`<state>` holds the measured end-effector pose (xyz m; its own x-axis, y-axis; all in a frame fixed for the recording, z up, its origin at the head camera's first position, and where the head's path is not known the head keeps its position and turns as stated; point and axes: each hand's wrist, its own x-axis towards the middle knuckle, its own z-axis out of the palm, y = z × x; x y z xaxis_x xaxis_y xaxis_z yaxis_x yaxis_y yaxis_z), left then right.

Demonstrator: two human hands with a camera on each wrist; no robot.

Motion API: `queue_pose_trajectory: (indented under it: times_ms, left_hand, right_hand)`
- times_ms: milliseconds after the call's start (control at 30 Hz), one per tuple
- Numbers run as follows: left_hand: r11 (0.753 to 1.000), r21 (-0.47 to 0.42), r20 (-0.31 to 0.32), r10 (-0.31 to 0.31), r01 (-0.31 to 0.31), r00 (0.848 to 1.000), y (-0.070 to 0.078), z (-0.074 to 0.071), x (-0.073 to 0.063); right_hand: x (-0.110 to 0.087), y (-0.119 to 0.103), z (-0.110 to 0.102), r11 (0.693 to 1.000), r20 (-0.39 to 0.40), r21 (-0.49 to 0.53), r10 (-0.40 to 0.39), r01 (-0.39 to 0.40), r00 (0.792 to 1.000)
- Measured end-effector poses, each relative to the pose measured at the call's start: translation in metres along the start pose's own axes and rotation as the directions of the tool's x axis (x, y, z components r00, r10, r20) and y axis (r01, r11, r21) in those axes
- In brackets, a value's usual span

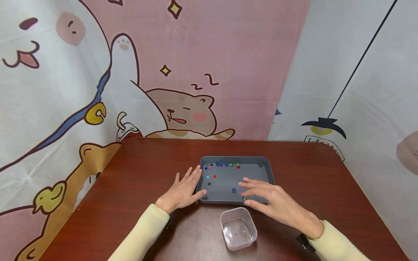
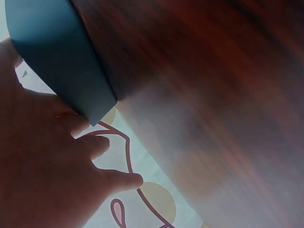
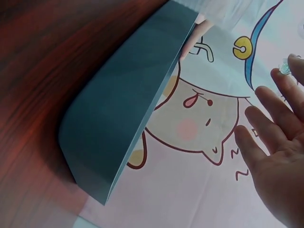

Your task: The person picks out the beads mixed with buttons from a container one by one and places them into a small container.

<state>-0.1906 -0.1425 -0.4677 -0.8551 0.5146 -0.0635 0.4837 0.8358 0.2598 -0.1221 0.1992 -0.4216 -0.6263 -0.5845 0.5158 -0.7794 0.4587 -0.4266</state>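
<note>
A grey tray (image 1: 225, 181) lies on the table and holds several marbles and small coloured beads. My left hand (image 1: 181, 192) rests at its left rim with the fingers spread; in the left wrist view the fingers lie along the outside of the tray wall (image 2: 61, 52). Over the tray's front right, my right hand (image 1: 274, 203) pinches a clear greenish marble (image 3: 284, 66) between thumb and index finger, the other fingers extended. Just left of these fingertips, a blue marble (image 1: 234, 190) sits on the tray floor. Part of the tray's right side is hidden by the right hand.
A clear plastic box (image 1: 238, 230), open at the top, stands in front of the tray, nearer to me. A row of blue and green marbles (image 1: 226, 164) lies along the tray's back wall. Red beads (image 1: 214, 176) and others lie at its left. A patterned curtain hangs behind the brown table (image 1: 156, 156).
</note>
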Motion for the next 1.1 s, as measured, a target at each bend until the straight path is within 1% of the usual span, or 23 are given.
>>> queue_pose_trajectory:
  times_ms: [133, 367, 500, 633, 933, 1033, 1100]
  left_hand:
    - [1.0, 0.001, 0.003, -0.006, 0.006, 1.0, 0.0, 0.0, 0.0]
    - [1.0, 0.003, 0.0, 0.002, -0.002, 1.0, 0.0, 0.0, 0.0]
    - [1.0, 0.013, 0.001, 0.004, -0.004, 1.0, -0.001, 0.001, 0.0]
    - [1.0, 0.017, 0.007, -0.002, 0.001, 1.0, -0.001, 0.001, 0.001]
    - [1.0, 0.012, 0.01, -0.007, 0.006, 1.0, -0.001, 0.001, 0.001]
    - [1.0, 0.008, 0.008, -0.005, 0.005, 1.0, -0.001, 0.001, 0.0]
    - [1.0, 0.009, 0.004, -0.004, 0.003, 1.0, -0.001, 0.001, 0.0]
  right_hand:
    - [-0.002, -0.004, 0.002, 0.999, 0.028, 0.025, -0.027, 0.027, 0.999]
    - [-0.007, -0.01, 0.008, 0.996, 0.077, 0.085, -0.044, 0.037, 0.996]
    - [-0.01, -0.012, 0.014, 0.992, 0.092, 0.101, -0.08, 0.071, 0.992]
    - [-0.012, -0.011, 0.019, 0.989, 0.095, 0.076, -0.131, 0.124, 0.987]
    - [-0.012, -0.011, 0.025, 0.982, 0.114, 0.031, -0.19, 0.187, 0.975]
    - [-0.012, -0.01, 0.023, 0.986, 0.125, 0.023, -0.167, 0.166, 0.978]
    - [-0.011, -0.009, 0.021, 0.991, 0.128, 0.029, -0.13, 0.127, 0.983]
